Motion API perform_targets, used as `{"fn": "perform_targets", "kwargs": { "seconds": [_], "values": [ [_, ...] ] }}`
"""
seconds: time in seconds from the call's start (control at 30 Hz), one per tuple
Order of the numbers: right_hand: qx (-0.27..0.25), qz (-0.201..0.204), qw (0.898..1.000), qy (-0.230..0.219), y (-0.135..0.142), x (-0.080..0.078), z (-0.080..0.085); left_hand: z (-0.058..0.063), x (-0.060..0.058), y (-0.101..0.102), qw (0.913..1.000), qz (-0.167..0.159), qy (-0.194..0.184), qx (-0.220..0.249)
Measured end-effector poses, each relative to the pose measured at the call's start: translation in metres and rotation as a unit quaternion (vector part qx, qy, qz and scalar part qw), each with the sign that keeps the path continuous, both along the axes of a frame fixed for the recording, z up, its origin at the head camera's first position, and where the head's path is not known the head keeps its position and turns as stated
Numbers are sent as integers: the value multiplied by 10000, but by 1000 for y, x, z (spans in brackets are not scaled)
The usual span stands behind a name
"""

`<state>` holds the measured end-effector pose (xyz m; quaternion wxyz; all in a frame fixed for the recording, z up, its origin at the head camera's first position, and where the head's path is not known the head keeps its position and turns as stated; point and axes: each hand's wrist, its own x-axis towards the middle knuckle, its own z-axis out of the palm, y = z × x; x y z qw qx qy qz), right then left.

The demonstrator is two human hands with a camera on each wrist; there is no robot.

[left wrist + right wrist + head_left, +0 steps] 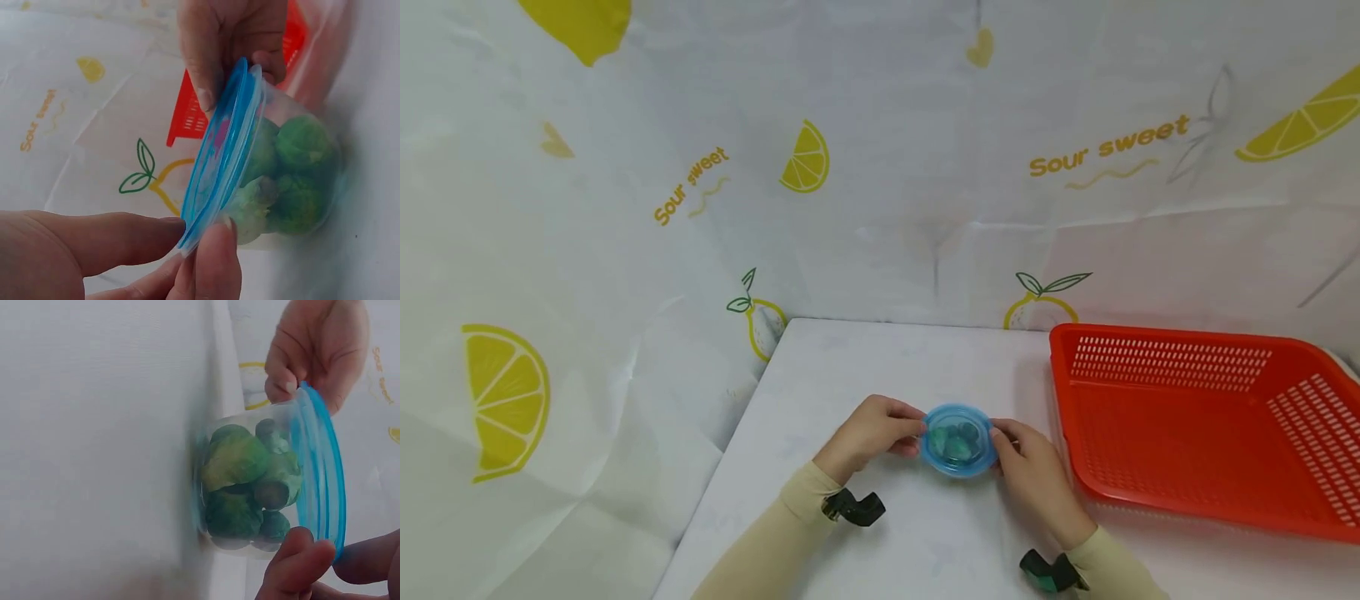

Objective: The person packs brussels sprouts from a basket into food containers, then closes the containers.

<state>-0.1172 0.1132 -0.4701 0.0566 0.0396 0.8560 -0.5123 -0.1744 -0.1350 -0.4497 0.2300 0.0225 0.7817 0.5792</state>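
Observation:
A round clear plastic tub (282, 415) with a blue lid (958, 472) stands upright on the white table, between the two hands. Several green Brussels sprouts (234, 459) show through its wall. My left hand (883, 429) pinches the left edge of the lid and rim, thumb on top and fingers below. On the opposite side my right hand (1033, 471) pinches the rim the same way, its thumb against the lid edge. In the left wrist view the lid (215, 169) sits over the tub's mouth; whether it is fully pressed down I cannot tell.
A red plastic basket (1187, 425) with slotted walls stands to the right of the right hand. The white tabletop (865, 358) ends at a lemon-printed sheet (895, 208) hanging behind and to the left. Both wrists carry small black devices (853, 507).

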Motion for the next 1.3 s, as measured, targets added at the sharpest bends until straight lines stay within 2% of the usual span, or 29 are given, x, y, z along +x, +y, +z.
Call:
{"fn": "perform_targets", "kwargs": {
  "seconds": [0.33,0.53,0.8,1.3],
  "values": [
    [-366,65,9990,-260,0,-17,1,-11,-9,-1,9985,336,298,311],
    [-490,62,9985,-225,1,-21,-2,-16,-13,0,9975,426,290,488],
    [-538,121,9982,-226,2,-24,-4,-17,-13,0,9978,513,-13,428],
    [-681,79,9973,-257,4,-24,-7,-17,-11,1,9974,564,46,437]
  ]
}}
